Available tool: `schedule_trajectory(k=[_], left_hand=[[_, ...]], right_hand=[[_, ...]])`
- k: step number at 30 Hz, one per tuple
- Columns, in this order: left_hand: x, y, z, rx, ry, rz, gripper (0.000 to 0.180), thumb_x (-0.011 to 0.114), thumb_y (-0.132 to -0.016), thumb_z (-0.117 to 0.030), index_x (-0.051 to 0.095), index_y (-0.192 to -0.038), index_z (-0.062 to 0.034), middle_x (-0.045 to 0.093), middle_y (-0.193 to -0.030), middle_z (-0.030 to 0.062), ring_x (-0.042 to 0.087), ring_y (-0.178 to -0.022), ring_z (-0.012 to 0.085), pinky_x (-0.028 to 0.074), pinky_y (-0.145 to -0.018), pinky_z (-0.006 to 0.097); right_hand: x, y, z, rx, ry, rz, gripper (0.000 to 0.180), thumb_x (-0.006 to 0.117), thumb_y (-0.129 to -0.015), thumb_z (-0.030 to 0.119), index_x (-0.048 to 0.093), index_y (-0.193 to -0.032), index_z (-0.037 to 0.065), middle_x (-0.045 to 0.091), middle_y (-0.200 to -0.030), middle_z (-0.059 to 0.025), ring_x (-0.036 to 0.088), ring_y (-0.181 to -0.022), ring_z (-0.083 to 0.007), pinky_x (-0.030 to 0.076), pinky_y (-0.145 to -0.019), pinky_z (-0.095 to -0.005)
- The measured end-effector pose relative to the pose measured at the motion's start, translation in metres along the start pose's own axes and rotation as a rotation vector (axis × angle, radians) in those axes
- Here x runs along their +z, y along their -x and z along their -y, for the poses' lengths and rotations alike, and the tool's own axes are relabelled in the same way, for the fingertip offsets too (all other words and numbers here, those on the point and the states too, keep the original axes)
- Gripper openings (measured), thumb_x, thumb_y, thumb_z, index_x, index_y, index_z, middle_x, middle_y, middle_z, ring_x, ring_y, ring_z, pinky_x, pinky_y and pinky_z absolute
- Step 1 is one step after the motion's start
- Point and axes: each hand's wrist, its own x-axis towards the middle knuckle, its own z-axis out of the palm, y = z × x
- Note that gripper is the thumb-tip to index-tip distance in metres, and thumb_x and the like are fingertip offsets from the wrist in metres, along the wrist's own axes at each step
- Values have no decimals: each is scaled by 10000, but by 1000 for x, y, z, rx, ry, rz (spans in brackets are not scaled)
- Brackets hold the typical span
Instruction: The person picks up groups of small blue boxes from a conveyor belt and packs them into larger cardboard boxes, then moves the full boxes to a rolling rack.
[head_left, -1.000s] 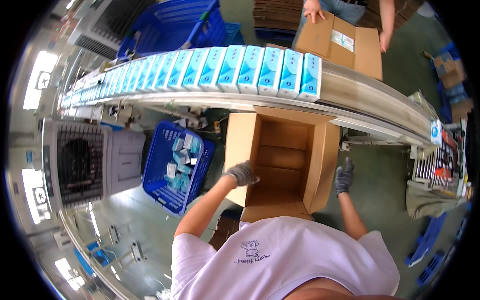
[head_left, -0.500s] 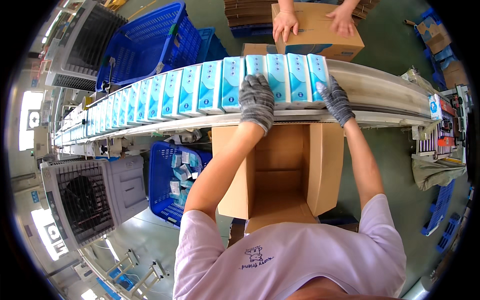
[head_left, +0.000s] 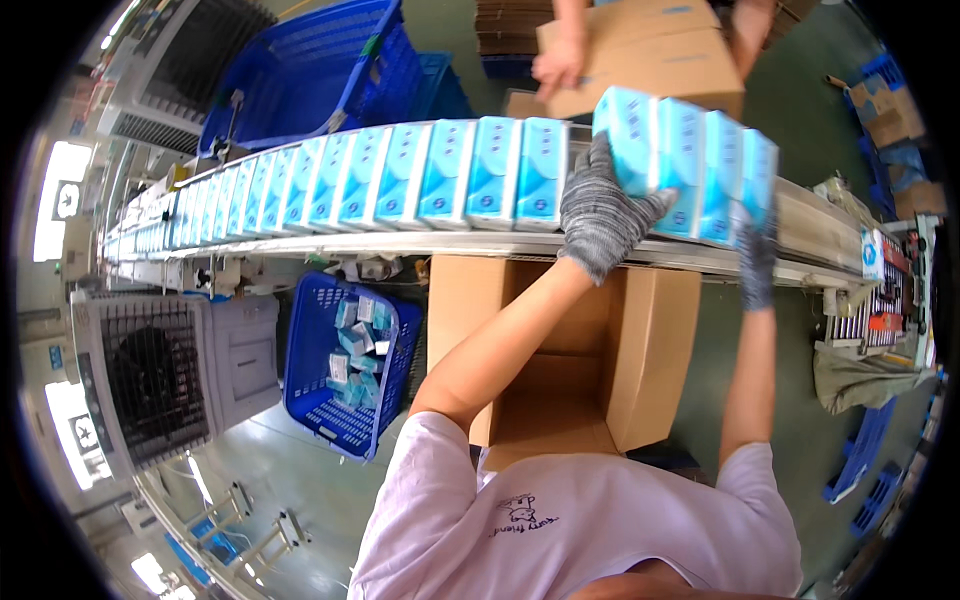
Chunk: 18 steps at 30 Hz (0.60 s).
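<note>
A row of several blue-and-white packs [head_left: 683, 165], which look like tissue packs, is squeezed between my two grey-gloved hands. My left hand [head_left: 608, 212] presses on the row's left end, its thumb across the front. On the right end is my right hand [head_left: 757, 255], blurred by motion. The held packs tilt slightly and sit apart from the long line of similar packs [head_left: 443, 172] on the conveyor [head_left: 820, 225]. Below the conveyor, close to my body, stands an open cardboard box [head_left: 655, 350]; my left forearm crosses over it.
A blue basket [head_left: 375, 425] with loose packs stands left of the box. Beyond the conveyor are a large blue crate [head_left: 290, 85] and another person's hands [head_left: 562, 65] on a closed carton [head_left: 660, 50]. A grey fan unit [head_left: 235, 350] stands at the left.
Both my hands have moved right, taking the end packs away from the line and opening a gap. The line has advanced right. The other person's hands and carton have shifted.
</note>
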Motion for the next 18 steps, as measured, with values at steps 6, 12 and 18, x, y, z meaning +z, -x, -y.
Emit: schedule_trajectory(k=[6, 12, 18], left_hand=[[-174, -11, 8, -318, 525, -180, 331, 689, -749, -202, 565, -1015, -49, 608, -855, 69, 565, -714, 111, 470, -593, 213], [-243, -6, 72, -488, 280, 20, 659, 680, -666, -477, 543, -1118, -17, 565, -1041, 105, 479, -998, 240, 299, -942, 372], [-236, -20, 74, -580, 692, 248, 756, 694, -676, -467, 431, -1223, -15, 472, -1205, 148, 421, -1150, 247, 351, -950, 362]], right_hand=[[104, 2, 86, -46, -100, 134, 538, 464, -864, 367, 351, -1279, 44, 455, -1179, -109, 477, -1015, -197, 405, -866, -337], [208, 26, 57, 165, 150, 174, 665, 336, -825, 623, 428, -1128, 38, 531, -1009, -187, 526, -960, -270, 390, -875, -372], [201, 11, 64, 548, -328, 242, 705, 433, -798, 622, 348, -1244, 83, 405, -1191, -82, 375, -1139, -193, 315, -968, -340]])
